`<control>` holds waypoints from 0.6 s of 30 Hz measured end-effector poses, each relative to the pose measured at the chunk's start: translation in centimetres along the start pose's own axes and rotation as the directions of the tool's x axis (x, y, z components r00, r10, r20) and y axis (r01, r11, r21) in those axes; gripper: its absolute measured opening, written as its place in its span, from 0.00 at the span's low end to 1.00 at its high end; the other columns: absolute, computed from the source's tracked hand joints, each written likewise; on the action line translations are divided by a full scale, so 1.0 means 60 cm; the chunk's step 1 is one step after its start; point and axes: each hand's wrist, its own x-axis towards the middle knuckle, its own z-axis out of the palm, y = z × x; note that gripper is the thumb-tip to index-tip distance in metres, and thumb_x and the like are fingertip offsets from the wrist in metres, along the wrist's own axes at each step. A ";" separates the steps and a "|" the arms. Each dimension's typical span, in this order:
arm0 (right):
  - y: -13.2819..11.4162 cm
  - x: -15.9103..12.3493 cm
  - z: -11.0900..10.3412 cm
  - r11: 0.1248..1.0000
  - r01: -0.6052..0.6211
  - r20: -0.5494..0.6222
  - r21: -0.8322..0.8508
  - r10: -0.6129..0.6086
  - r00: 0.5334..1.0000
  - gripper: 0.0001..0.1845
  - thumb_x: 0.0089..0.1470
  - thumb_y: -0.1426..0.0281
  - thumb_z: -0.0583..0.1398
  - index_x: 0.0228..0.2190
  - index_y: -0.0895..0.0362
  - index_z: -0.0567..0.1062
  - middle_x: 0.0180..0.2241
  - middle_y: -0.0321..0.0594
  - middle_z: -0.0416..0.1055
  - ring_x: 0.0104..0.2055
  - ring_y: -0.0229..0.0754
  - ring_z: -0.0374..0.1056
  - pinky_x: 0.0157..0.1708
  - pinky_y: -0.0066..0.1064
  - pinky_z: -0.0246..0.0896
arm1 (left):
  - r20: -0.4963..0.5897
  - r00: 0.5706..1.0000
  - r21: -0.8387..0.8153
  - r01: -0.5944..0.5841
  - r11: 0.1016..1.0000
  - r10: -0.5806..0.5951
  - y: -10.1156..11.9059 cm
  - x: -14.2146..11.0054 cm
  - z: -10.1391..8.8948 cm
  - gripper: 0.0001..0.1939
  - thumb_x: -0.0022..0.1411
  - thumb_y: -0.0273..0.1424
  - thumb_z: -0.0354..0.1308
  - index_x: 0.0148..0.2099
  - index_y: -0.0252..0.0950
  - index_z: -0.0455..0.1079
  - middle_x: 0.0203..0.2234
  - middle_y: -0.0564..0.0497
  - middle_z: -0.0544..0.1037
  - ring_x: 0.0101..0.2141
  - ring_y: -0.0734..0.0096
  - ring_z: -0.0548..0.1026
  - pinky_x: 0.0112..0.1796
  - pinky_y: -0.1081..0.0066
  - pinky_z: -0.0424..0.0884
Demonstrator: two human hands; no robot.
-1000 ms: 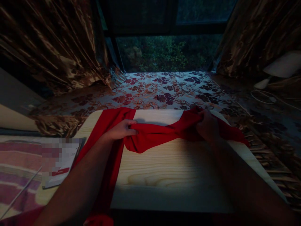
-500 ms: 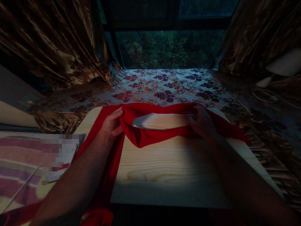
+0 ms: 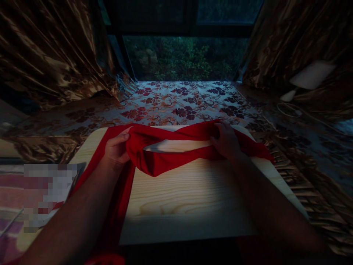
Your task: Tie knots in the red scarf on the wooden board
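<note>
A long red scarf (image 3: 154, 163) forms a loop over the far half of the pale wooden table. My left hand (image 3: 118, 147) is closed on the loop's left end, thumb on top. At the other end, my right hand (image 3: 225, 140) grips the cloth, its fingers partly hidden by the fold. Bare wood shows through the narrow gap between the loop's far and near bands. One length of the scarf runs from under my left hand down the table's left side; another hangs past the right edge.
The wooden table (image 3: 165, 206) has rounded corners. Beyond it lies a floral-covered sill (image 3: 182, 99) below a window. Curtains (image 3: 68, 55) hang on both sides. A white lamp (image 3: 313, 75) with a cord stands at right. Striped bedding (image 3: 11, 198) and a blurred-out item lie at left.
The view has turned slightly right. The loop's opening has narrowed, and its far band now dips in the middle. Both hands keep hold of the scarf.
</note>
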 end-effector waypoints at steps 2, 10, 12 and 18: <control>0.008 0.000 -0.004 1.000 -0.008 0.104 -0.023 0.010 0.995 0.33 0.51 0.66 0.64 0.58 0.58 0.70 0.65 0.55 0.59 0.67 0.58 0.55 0.64 0.53 0.53 | 0.013 1.000 0.018 -0.015 1.000 0.015 0.003 -0.004 0.004 0.22 0.42 0.28 0.66 0.43 0.31 0.77 0.32 0.46 0.83 0.30 0.64 0.79 0.33 0.71 0.78; 0.020 0.002 -0.013 0.995 -0.058 0.356 -0.087 0.085 0.931 0.21 0.60 0.66 0.57 0.54 0.46 0.75 0.64 0.43 0.64 0.65 0.54 0.59 0.61 0.56 0.55 | -0.092 0.996 0.078 -0.012 0.997 0.019 0.004 -0.012 0.003 0.25 0.42 0.30 0.67 0.47 0.33 0.77 0.35 0.48 0.83 0.34 0.60 0.79 0.38 0.67 0.76; 0.022 0.009 -0.019 0.993 -0.106 0.289 -0.060 0.119 0.950 0.20 0.59 0.71 0.54 0.50 0.50 0.78 0.56 0.44 0.73 0.58 0.51 0.67 0.58 0.47 0.60 | -0.107 0.994 0.075 0.003 0.997 0.006 0.003 -0.013 0.002 0.24 0.42 0.30 0.67 0.46 0.33 0.77 0.35 0.49 0.83 0.34 0.61 0.79 0.38 0.68 0.76; 0.061 0.050 -0.086 0.913 -0.359 0.073 0.195 0.352 0.933 0.17 0.59 0.66 0.52 0.41 0.57 0.78 0.37 0.45 0.79 0.38 0.48 0.73 0.38 0.36 0.67 | -0.100 0.975 0.090 0.207 0.974 -0.198 -0.007 -0.009 -0.001 0.23 0.37 0.28 0.71 0.42 0.35 0.78 0.33 0.51 0.84 0.28 0.64 0.80 0.32 0.71 0.78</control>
